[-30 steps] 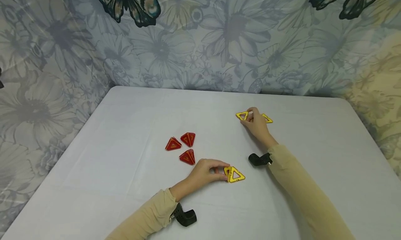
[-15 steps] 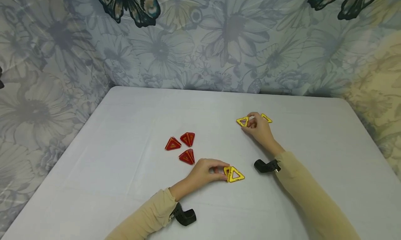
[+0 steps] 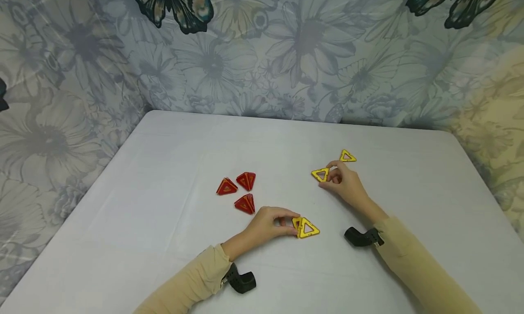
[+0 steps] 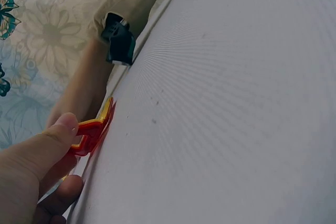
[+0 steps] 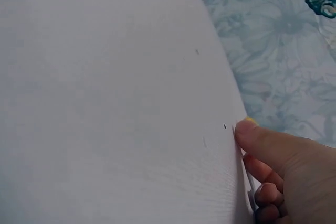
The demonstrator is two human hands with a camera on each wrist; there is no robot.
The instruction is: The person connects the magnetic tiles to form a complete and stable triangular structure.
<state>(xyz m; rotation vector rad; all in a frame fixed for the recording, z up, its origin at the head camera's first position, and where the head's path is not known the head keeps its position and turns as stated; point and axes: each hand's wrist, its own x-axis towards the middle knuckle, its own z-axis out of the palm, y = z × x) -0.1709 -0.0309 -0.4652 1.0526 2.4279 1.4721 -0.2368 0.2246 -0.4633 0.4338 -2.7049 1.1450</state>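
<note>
In the head view my left hand (image 3: 266, 225) pinches two yellow triangular magnetic tiles (image 3: 300, 228), which meet edge to edge at an angle near the table's middle. The left wrist view shows the thumb on this tilted piece (image 4: 93, 129), its edges red and yellow there. Farther back on the right, my right hand (image 3: 348, 183) pinches one yellow triangular tile (image 3: 316, 174) between thumb and finger. Another yellow triangular tile (image 3: 349, 159) lies flat just behind that hand. Only a yellow tip (image 5: 251, 121) of the pinched tile shows past the thumb in the right wrist view.
Left of centre sit three red pyramid-like pieces (image 3: 246, 182) built from triangular tiles, close to my left hand. The white table (image 3: 123, 205) ends at a floral backdrop (image 3: 303, 45). A black wrist camera (image 3: 241, 283) hangs under each sleeve.
My right hand has drawn nearer with the pinched tile, away from the other yellow tile, which now shows whole. The left hand and its joined tiles stay in place.
</note>
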